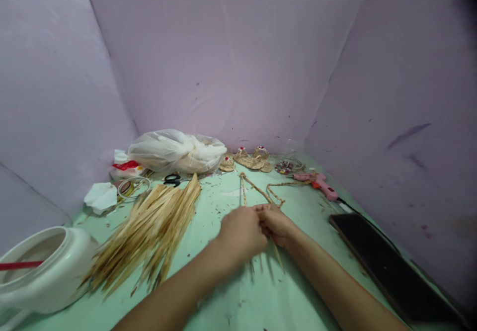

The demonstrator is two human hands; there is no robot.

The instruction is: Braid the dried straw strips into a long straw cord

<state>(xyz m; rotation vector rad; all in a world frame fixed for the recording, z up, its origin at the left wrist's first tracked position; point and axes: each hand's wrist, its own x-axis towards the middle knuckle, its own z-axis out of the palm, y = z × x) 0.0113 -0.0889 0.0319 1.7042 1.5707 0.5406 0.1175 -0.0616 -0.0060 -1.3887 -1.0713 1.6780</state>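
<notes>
My left hand [242, 229] and my right hand [274, 221] meet over the middle of the table, their fingers closed on the working end of a braided straw cord [257, 188]. From the hands the cord runs up to a bend, then zigzags off to the right toward the glue gun. Loose straw ends [278, 255] hang below my fingers. The exact grip is hidden behind the back of my left hand. A spread bundle of dried flat straw strips [156, 226] lies to the left of my hands.
On the green table [298, 291], a white pot [70, 261] stands front left. Black-handled scissors [172, 179] and a white plastic bag [175, 149] lie behind the straw. Small woven slippers [246, 159] sit at the back. Right are a pink glue gun [326, 187] and a dark flat slab [387, 271].
</notes>
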